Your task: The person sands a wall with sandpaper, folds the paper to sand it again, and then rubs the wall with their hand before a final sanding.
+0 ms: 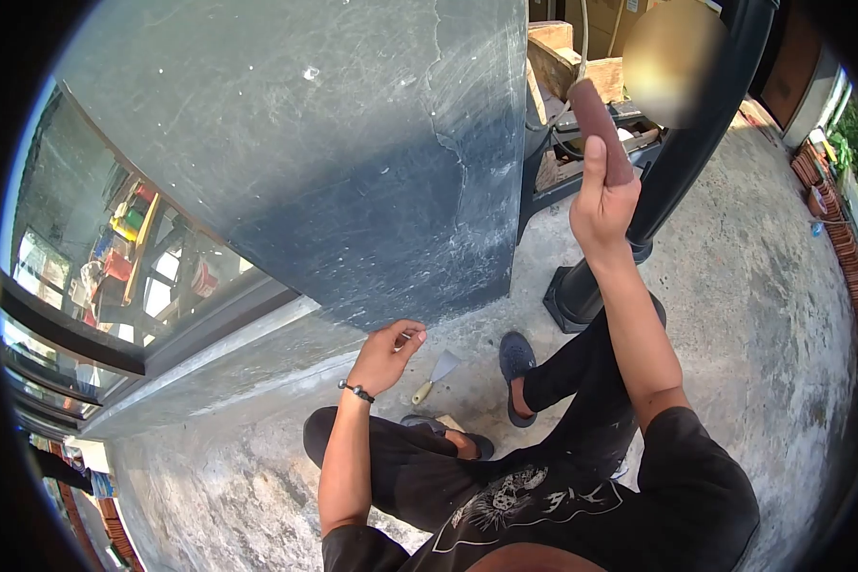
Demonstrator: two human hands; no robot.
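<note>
My right hand (pixel 604 205) is raised at the right of the wall corner, wrapped around a sanding block (pixel 601 129) with a reddish-brown abrasive face. The block stands upright, apart from the wall. Low by the base of the dark grey wall (pixel 381 191), my left hand (pixel 389 355) hangs with its fingers loosely curled and the thumb a little apart. I see no tool in it; a small pale spot shows between the fingers, too small to name. Just right of it, a putty knife (pixel 423 392) with a yellowish handle lies on the concrete floor.
A black pole (pixel 677 162) on a wide base rises close to my right forearm. Behind it are wooden pieces (pixel 555 62) and a dark rack. A window (pixel 153 257) runs along the left. Stacked tiles (pixel 834 229) line the far right. My bent legs are below.
</note>
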